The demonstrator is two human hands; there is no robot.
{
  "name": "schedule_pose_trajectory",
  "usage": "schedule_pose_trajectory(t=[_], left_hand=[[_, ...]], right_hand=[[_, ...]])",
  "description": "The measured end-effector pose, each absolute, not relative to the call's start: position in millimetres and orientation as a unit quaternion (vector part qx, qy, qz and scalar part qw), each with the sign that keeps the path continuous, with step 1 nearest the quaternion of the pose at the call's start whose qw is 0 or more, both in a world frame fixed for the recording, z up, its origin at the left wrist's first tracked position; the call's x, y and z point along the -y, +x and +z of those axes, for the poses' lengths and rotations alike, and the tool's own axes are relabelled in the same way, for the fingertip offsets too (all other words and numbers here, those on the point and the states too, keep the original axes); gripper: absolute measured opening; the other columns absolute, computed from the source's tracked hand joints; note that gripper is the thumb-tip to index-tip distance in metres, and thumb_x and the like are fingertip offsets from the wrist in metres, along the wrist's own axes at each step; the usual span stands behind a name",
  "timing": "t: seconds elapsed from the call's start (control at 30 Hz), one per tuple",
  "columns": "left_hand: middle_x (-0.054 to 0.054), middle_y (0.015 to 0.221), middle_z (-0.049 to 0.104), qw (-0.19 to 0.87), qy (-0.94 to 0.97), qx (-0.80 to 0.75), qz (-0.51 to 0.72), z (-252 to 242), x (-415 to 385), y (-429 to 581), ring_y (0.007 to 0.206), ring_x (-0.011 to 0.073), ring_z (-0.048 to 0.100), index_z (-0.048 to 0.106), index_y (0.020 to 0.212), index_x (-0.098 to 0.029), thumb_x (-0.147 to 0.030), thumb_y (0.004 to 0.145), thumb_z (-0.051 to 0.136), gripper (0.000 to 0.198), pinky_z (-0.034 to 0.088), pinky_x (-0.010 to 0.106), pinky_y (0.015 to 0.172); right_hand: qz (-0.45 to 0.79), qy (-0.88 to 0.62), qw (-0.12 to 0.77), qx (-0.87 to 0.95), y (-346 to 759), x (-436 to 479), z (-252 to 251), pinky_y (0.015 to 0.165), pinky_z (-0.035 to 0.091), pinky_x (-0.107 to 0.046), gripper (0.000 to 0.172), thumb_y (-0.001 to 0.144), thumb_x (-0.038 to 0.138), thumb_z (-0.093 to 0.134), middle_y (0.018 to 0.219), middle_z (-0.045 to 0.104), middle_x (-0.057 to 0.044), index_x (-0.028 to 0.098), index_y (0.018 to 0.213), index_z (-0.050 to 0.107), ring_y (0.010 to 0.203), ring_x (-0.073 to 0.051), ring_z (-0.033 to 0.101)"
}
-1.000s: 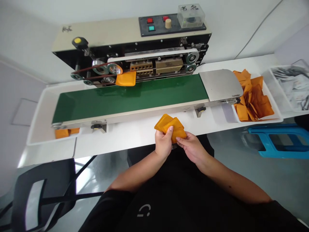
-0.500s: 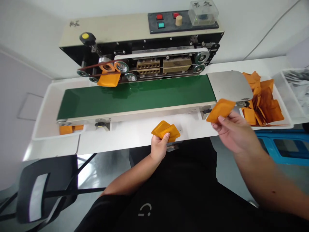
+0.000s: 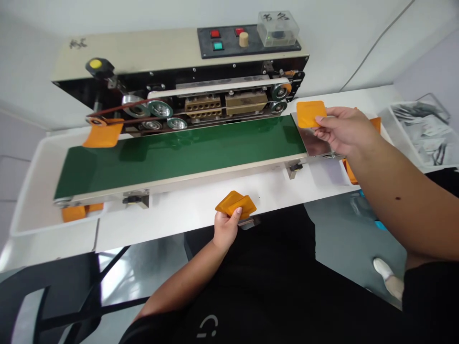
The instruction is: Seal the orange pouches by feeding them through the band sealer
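Orange rounded-corner pouch (image 3: 310,113) sits pinched between the thumb and fingers of the right hand (image 3: 342,129), which is nearly closed on it, just above the steel infeed plate (image 3: 315,145) of a green conveyor belt (image 3: 179,150). That arm stretches out over the white bench (image 3: 186,210). The left hand (image 3: 225,229) curls around two more orange pouches (image 3: 235,204) at the bench's near edge, well apart from the right. Behind the belt stands a black-and-cream band sealer (image 3: 143,48), with another orange pouch (image 3: 103,136) at its far left end.
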State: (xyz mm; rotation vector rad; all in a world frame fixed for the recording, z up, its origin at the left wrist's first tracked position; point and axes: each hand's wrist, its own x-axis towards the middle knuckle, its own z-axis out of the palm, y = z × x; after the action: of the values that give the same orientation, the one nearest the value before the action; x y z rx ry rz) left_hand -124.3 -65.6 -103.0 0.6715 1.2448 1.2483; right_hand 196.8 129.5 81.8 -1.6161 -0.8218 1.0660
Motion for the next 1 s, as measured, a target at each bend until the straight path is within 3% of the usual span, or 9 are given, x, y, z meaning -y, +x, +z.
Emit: schedule_pose_trajectory(t=[0.37, 0.6, 0.7, 0.83, 1.0], left_hand=[[0.014, 0.114, 0.086, 0.600, 0.298, -0.535, 0.514, -111, 64, -130, 0.108, 0.0365, 0.084, 0.082, 0.114, -0.016, -0.064, 0.077, 0.096, 0.062, 0.070, 0.047, 0.093], [0.014, 0.114, 0.086, 0.613, 0.301, -0.525, 0.508, -111, 63, -130, 0.108, 0.0349, 0.083, 0.082, 0.114, -0.016, -0.062, 0.080, 0.096, 0.058, 0.070, 0.047, 0.094], [0.013, 0.112, 0.086, 0.614, 0.295, -0.524, 0.511, -111, 63, -129, 0.105, 0.0340, 0.084, 0.082, 0.112, -0.016, -0.062, 0.079, 0.096, 0.058, 0.070, 0.046, 0.093], [0.012, 0.112, 0.085, 0.622, 0.280, -0.511, 0.523, -107, 62, -124, 0.105, 0.0310, 0.083, 0.079, 0.113, -0.016, -0.059, 0.080, 0.097, 0.057, 0.069, 0.045, 0.095], [0.009, 0.112, 0.084, 0.673, 0.220, -0.443, 0.551, -82, 56, -108, 0.100, 0.0254, 0.082, 0.076, 0.116, -0.018, -0.052, 0.083, 0.098, 0.052, 0.068, 0.039, 0.090]], right_hand=[[0.468, -0.660, 0.456, 0.370, 170, -170, 81, 0.067, 0.052, -0.019, 0.024, 0.107, -0.002, 0.067, 0.075, 0.071, -0.001, -0.003, 0.131, 0.069, 0.061, -0.003, 0.062], [0.483, -0.655, 0.449, 0.368, 153, -171, 77, 0.057, 0.055, -0.018, 0.017, 0.106, 0.009, 0.075, 0.079, 0.074, -0.002, 0.010, 0.123, 0.071, 0.057, -0.009, 0.069], [0.422, -0.657, 0.492, 0.386, 152, -145, 75, 0.053, 0.052, -0.018, 0.013, 0.105, 0.015, 0.075, 0.089, 0.074, -0.001, 0.015, 0.118, 0.071, 0.056, -0.008, 0.070], [0.360, -0.605, 0.559, 0.439, 146, -75, 59, 0.050, 0.053, -0.022, 0.024, 0.096, 0.021, 0.082, 0.104, 0.072, -0.002, 0.020, 0.117, 0.073, 0.061, -0.010, 0.071], [0.462, -0.580, 0.449, 0.498, 120, 18, 19, 0.062, 0.060, -0.028, 0.033, 0.090, 0.033, 0.086, 0.108, 0.074, -0.006, 0.026, 0.122, 0.079, 0.080, -0.018, 0.072]])
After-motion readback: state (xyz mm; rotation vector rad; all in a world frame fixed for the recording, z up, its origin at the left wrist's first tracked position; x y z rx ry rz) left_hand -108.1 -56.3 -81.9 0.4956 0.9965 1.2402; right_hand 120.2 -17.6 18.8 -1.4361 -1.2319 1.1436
